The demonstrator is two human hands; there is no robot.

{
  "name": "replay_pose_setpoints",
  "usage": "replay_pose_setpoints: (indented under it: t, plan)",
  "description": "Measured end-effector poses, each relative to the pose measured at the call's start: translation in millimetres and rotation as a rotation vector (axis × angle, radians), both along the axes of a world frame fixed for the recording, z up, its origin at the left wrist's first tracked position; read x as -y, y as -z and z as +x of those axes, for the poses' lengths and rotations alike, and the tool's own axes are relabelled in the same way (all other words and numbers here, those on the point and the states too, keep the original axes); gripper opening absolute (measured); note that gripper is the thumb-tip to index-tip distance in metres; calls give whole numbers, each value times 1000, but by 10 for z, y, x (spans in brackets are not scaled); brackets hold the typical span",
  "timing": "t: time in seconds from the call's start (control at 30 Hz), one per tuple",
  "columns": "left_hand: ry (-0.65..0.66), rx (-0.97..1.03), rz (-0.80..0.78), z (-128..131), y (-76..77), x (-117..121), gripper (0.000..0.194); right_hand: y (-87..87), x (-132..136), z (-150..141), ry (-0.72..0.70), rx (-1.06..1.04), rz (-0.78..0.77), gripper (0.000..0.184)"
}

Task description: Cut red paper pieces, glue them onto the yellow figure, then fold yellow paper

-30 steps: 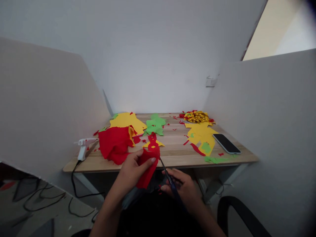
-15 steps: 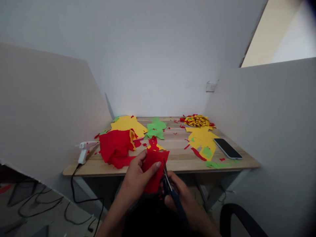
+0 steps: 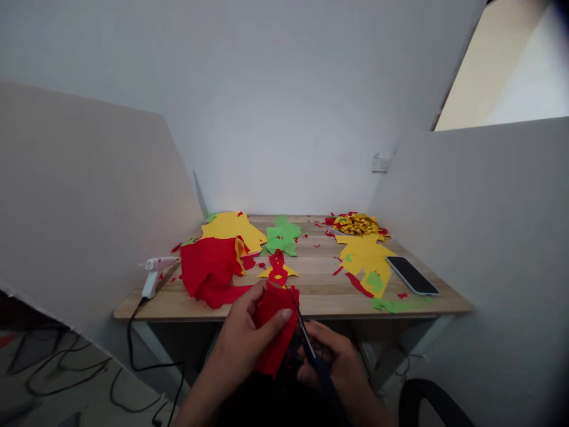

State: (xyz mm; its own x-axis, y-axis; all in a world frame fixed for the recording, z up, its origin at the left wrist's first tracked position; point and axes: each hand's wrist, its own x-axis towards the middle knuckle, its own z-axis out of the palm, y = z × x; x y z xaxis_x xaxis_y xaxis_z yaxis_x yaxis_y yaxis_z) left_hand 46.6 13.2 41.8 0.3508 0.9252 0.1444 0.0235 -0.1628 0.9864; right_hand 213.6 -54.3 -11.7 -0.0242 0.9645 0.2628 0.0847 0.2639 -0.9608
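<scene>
My left hand (image 3: 249, 332) pinches a piece of red felt-like sheet (image 3: 278, 344) between thumb and fingers, just off the table's front edge. My right hand (image 3: 331, 359) is closed around dark-handled scissors (image 3: 306, 339), whose blades lie at the sheet's upper right part. Just beyond the sheet, on the table, a red cut-out (image 3: 276, 270) with holes lies over a yellow pointed piece (image 3: 291, 271). A large crumpled red sheet (image 3: 208, 270) lies to the left of my left hand.
A white glue gun (image 3: 152, 279) with a black cord rests at the table's left edge. Yellow sheets (image 3: 233, 228), green pieces (image 3: 282, 234) and a ruffled yellow bundle (image 3: 358, 224) lie farther back. A phone (image 3: 413, 276) sits on the right. Partitions (image 3: 489, 237) flank the wooden table (image 3: 311, 303).
The scissors' blades have shifted over the red sheet, and the sheet has been turned and tilted between frames. The view has tipped, so the table appears lower. Both hands keep their hold.
</scene>
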Motion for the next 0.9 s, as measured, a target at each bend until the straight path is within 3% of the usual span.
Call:
replay_pose_setpoints:
  t: [0.2, 0.37, 0.5, 0.6, 0.77, 0.9]
  plan:
    - [-91, 8, -14, -20, -49, -24, 44, 115, -29, 70, 65, 102, 3, 36]
    - [4, 51, 34, 26, -158, -78, 29, 213, -75, 61, 143, 74, -22, 48]
    - [7, 52, 13, 31, -207, -99, 33, 164, -68, 29, 173, -42, -161, 59]
    - [-22, 43, 14, 11, -196, -128, 36, 105, -2, 17, 115, -69, -172, 62]
    - [-94, 17, 63, -19, -156, -185, 33, 83, 80, -11, -105, -5, -152, 49]
    - [-25, -12, 52, -20, -167, -162, 29, 29, 53, 32, -25, 25, -170, 46]
